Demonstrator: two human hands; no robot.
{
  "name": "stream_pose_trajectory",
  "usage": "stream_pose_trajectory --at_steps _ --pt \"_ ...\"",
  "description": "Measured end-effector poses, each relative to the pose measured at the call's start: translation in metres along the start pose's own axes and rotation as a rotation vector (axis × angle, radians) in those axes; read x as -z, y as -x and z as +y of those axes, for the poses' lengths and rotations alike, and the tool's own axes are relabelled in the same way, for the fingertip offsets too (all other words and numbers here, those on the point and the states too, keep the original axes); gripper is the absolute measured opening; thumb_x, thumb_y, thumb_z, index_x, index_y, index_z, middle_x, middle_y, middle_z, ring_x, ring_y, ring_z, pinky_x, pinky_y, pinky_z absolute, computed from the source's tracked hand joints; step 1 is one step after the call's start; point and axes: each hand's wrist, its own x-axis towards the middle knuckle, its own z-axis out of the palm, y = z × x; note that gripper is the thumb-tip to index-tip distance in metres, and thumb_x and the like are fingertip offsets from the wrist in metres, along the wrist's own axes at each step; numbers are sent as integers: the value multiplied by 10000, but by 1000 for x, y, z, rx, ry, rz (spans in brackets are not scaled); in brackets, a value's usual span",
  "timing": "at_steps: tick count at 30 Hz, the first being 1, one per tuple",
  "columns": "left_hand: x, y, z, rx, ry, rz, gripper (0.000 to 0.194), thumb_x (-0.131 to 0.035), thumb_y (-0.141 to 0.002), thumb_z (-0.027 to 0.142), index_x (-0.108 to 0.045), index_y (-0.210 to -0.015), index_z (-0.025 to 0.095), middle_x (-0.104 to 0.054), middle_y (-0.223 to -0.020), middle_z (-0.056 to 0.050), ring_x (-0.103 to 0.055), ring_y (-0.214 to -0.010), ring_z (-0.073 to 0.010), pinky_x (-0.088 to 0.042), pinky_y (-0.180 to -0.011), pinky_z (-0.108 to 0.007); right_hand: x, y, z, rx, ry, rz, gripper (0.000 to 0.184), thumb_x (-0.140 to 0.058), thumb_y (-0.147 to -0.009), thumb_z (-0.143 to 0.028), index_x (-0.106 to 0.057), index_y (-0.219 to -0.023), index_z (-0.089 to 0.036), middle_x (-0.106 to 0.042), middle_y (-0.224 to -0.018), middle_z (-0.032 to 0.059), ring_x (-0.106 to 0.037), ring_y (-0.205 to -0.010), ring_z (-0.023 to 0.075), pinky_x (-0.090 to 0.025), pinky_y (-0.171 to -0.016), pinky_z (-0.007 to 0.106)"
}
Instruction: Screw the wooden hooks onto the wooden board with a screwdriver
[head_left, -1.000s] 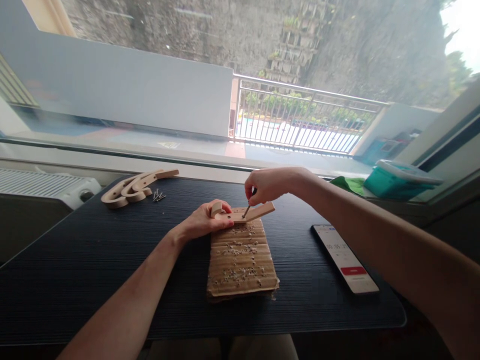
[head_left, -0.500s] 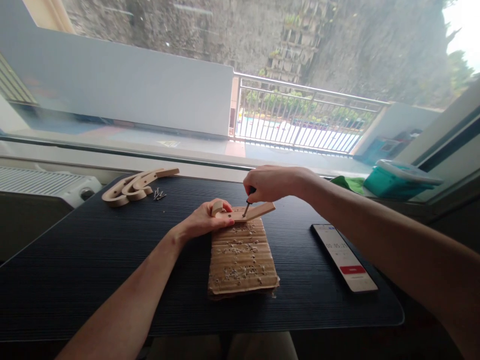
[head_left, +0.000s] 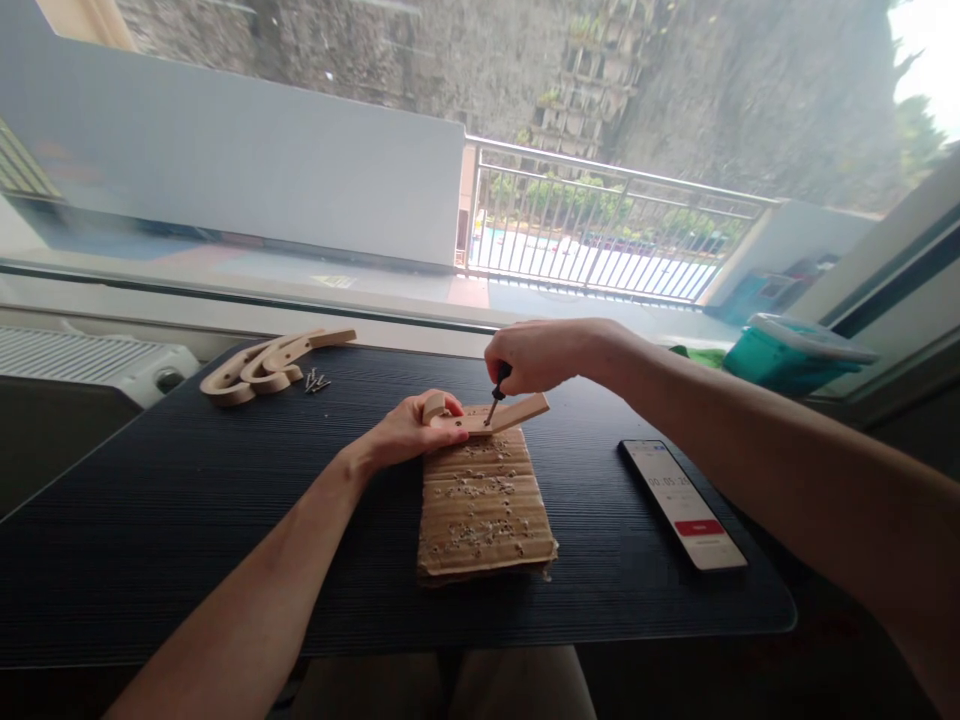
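A curved wooden hook [head_left: 517, 412] lies across the far end of a worn, pitted cardboard block [head_left: 486, 510]. My left hand [head_left: 420, 425] is closed round the hook's curled left end, with the thumb along its near side. My right hand [head_left: 525, 355] grips the dark handle of a screwdriver [head_left: 496, 396] from above. Its shaft slants down, and the tip meets a screw hole in the middle of the hook; a screw there is too small to make out. A second dark hole shows nearer my left fingers.
More wooden hooks [head_left: 277, 365] lie at the table's back left beside several loose screws [head_left: 316, 381]. A phone [head_left: 684, 505] with a running timer rests on the right of the black table [head_left: 360, 590]. Beyond stand a teal box [head_left: 795, 355], a radiator [head_left: 97, 365] and a window.
More of the screwdriver's handle shows below my right hand, which has shifted its grip slightly. The hook and my left hand stay in place on the cardboard. The whole view has tilted a little.
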Motion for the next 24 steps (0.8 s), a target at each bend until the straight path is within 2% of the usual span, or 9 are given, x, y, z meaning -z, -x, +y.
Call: stream_pose_trajectory --at_steps 5,8,11,15,20,24 --pt "-1 1 2 25 42 -15 345 -687 -647 418 -601 -882 181 -582 -796 11 -501 -663 -118 -390 -605 -236 -5 -5 5 -10 -60 1 246 -577 -737 -282 -699 -903 -146 -658 -806 61 -533 -666 151 -374 -543 284" --pt "-1 0 0 14 25 -10 365 -696 -644 440 -602 -891 188 -568 -754 25 -504 -643 -117 -392 -597 -235 -7 -5 10 -78 -123 -31 309 -577 -762 -339 -694 -956 -129 -662 -825 81 -547 -671 164 -384 -558 299" --pt "-1 -1 -1 9 15 -25 355 -691 -654 433 -606 -893 186 -587 -793 12 -532 -681 -127 -410 -620 -240 -6 -3 12 -101 -121 -85 354 -561 -778 -358 -690 -1002 -117 -667 -847 100 -559 -681 180 -389 -566 312" --pt "0 0 2 27 6 -30 339 -676 -676 428 -605 -900 184 -613 -866 -7 -555 -735 -138 -417 -638 -240 -4 3 10 -60 3 -40 356 -583 -742 -307 -683 -1032 -128 -667 -904 100 -556 -703 181 -379 -559 300" --pt "0 0 1 21 -3 -39 349 -669 -680 444 -605 -905 186 -622 -920 -15 -566 -800 -156 -424 -667 -243 -6 4 2 12 64 55 251 -568 -729 -207 -704 -937 -171 -662 -855 57 -536 -702 156 -358 -565 277" --pt "0 -1 -1 15 -19 -26 364 -679 -666 446 -608 -911 186 -620 -970 -25 -565 -821 -163 -431 -691 -251 -7 -1 -2 23 93 36 226 -548 -762 -200 -706 -913 -142 -664 -859 74 -530 -716 152 -355 -591 281"
